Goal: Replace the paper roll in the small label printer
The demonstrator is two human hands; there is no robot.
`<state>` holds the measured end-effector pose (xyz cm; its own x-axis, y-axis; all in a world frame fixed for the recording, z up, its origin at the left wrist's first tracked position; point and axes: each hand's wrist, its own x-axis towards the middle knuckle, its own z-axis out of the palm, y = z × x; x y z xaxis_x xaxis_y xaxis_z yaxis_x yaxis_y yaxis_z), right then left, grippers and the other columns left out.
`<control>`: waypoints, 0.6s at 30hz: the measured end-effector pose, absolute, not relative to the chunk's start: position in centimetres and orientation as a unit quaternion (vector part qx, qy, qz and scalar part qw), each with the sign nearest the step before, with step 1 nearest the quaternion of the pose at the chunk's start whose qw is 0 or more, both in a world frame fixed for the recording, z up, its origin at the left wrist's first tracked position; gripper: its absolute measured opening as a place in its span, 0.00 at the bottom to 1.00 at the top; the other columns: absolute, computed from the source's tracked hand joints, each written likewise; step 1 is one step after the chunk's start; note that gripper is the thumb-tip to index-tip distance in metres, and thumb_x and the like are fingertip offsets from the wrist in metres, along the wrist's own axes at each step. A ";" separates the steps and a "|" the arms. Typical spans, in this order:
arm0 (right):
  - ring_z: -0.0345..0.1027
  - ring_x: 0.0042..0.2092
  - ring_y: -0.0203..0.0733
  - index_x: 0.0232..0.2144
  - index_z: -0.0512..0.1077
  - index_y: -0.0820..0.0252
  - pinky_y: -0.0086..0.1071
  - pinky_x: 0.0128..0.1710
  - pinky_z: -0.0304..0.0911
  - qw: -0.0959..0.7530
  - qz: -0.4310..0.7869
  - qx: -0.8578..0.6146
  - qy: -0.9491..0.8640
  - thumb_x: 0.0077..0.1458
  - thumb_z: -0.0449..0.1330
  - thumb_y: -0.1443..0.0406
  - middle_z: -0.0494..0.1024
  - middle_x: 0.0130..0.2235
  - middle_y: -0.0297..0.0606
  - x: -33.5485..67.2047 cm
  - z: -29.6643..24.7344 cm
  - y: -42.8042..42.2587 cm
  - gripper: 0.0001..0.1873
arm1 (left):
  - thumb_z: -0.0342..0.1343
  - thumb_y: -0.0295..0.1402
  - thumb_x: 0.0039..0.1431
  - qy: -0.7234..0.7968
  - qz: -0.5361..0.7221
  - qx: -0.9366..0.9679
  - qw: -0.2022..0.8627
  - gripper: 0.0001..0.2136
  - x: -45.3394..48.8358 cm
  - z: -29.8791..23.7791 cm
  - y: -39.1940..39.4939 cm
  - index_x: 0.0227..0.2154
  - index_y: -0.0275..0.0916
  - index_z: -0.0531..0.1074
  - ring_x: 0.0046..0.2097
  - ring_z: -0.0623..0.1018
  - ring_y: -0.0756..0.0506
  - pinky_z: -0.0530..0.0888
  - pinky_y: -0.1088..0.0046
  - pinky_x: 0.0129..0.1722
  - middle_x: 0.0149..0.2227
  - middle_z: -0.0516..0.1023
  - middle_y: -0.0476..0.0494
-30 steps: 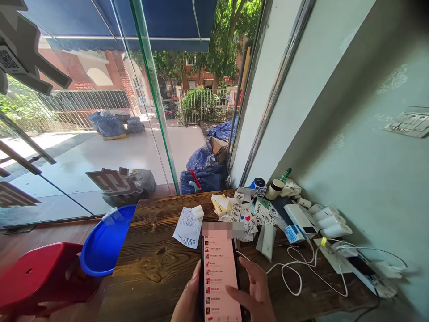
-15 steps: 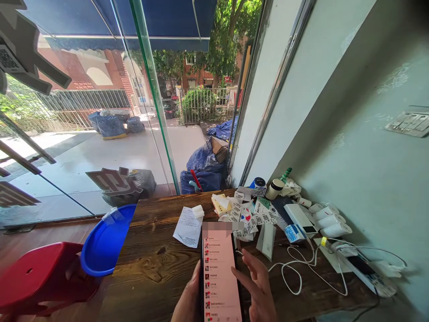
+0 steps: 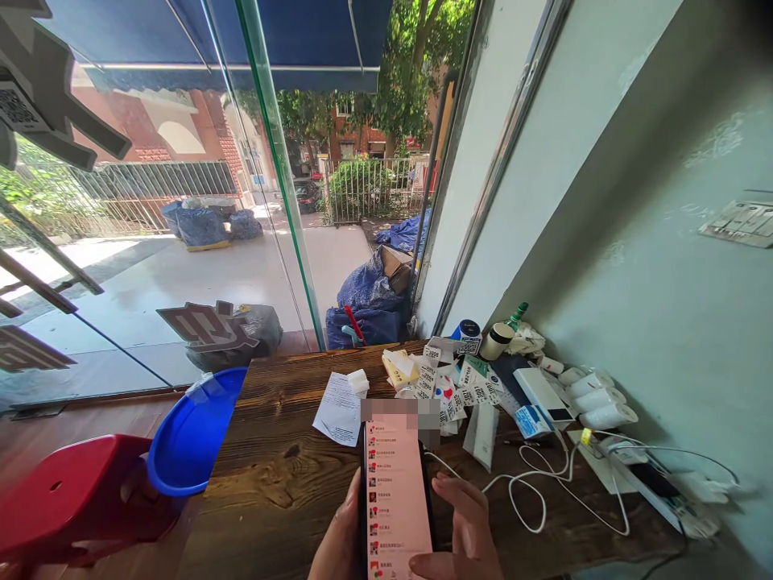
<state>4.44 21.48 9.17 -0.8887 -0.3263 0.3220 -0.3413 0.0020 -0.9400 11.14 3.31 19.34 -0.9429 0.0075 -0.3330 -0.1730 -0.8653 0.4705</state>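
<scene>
A smartphone [image 3: 395, 491] with a lit pink screen showing a list stands upright in front of me, over the wooden table. My left hand [image 3: 339, 536] is closed around its left edge. My right hand [image 3: 474, 528] is at the lower right of the phone and holds nothing. One of its digits reaches over the bottom of the screen, while the other fingers are bent and apart beside the phone's right edge. A white cable [image 3: 519, 483] runs across the table to the right. The top of the phone is blurred out.
On the wooden table [image 3: 271, 475] lie a printed sheet [image 3: 338, 411], several numbered paper slips [image 3: 477, 387], white paper rolls [image 3: 604, 403], a lidded jar [image 3: 496, 341] and a power strip [image 3: 652, 483]. At left are a blue basin [image 3: 181, 451] and a red stool [image 3: 72, 499]. A glass pane [image 3: 278, 177] stands behind the table.
My right hand has moved down along the phone. A digit that was at the screen's right middle is now at its bottom. My left hand keeps its hold.
</scene>
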 end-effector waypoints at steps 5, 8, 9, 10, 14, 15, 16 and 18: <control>0.70 0.51 0.61 0.57 0.64 0.35 0.50 0.45 0.73 0.049 0.627 0.277 -0.727 0.44 0.70 0.48 0.72 0.51 0.42 4.2 9.4 21.2 0.38 | 0.62 0.50 0.49 0.286 0.943 -0.162 0.057 0.20 10.9 18.6 3.2 0.47 0.59 0.76 0.63 0.62 0.39 0.58 0.68 0.61 0.54 0.76 0.56; 0.68 0.51 0.61 0.52 0.71 0.35 0.50 0.43 0.71 0.118 0.576 0.323 -0.741 0.51 0.61 0.43 0.70 0.54 0.42 3.9 10.8 20.6 0.26 | 0.62 0.53 0.46 0.310 0.935 -0.160 0.064 0.25 10.7 17.1 3.2 0.49 0.56 0.75 0.63 0.63 0.35 0.59 0.63 0.61 0.55 0.75 0.53; 0.65 0.53 0.61 0.49 0.74 0.36 0.52 0.45 0.69 0.145 0.553 0.345 -0.745 0.55 0.55 0.42 0.67 0.58 0.40 3.7 11.5 20.4 0.23 | 0.62 0.53 0.45 0.303 0.938 -0.157 0.061 0.25 10.7 16.7 3.2 0.49 0.56 0.76 0.62 0.64 0.35 0.60 0.62 0.61 0.54 0.76 0.53; 0.61 0.56 0.61 0.47 0.75 0.36 0.53 0.47 0.66 0.163 0.528 0.367 -0.748 0.58 0.48 0.41 0.62 0.62 0.37 3.6 12.1 20.1 0.24 | 0.63 0.52 0.45 0.290 0.943 -0.153 0.055 0.24 10.7 16.4 3.2 0.47 0.57 0.76 0.62 0.65 0.35 0.60 0.62 0.61 0.53 0.77 0.54; 0.51 0.60 0.59 0.56 0.68 0.40 0.52 0.53 0.59 0.149 0.489 0.365 -0.778 0.63 0.32 0.45 0.48 0.68 0.30 3.5 14.0 19.1 0.32 | 0.59 0.50 0.50 0.311 0.934 -0.168 0.049 0.24 11.1 16.5 2.9 0.52 0.54 0.74 0.64 0.62 0.36 0.59 0.62 0.61 0.57 0.74 0.52; 0.51 0.60 0.59 0.58 0.65 0.41 0.51 0.54 0.59 0.136 0.491 0.366 -0.779 0.64 0.32 0.46 0.49 0.67 0.32 3.6 14.3 18.8 0.32 | 0.58 0.51 0.51 0.339 0.922 -0.175 0.059 0.27 11.2 16.8 2.8 0.55 0.51 0.71 0.64 0.61 0.35 0.60 0.62 0.61 0.58 0.72 0.51; 0.50 0.60 0.59 0.59 0.64 0.41 0.50 0.54 0.58 0.128 0.503 0.359 -0.776 0.64 0.31 0.45 0.49 0.67 0.33 3.9 14.5 18.5 0.33 | 0.56 0.52 0.52 0.364 0.911 -0.181 0.069 0.30 11.3 17.1 2.7 0.57 0.50 0.68 0.65 0.60 0.35 0.60 0.62 0.61 0.60 0.70 0.50; 0.49 0.61 0.59 0.59 0.64 0.39 0.49 0.55 0.57 0.122 0.553 0.322 -0.759 0.63 0.32 0.44 0.51 0.66 0.33 4.5 14.8 17.9 0.33 | 0.54 0.54 0.52 0.395 0.897 -0.183 0.076 0.33 11.4 17.6 2.6 0.61 0.48 0.64 0.66 0.58 0.34 0.61 0.61 0.61 0.62 0.67 0.49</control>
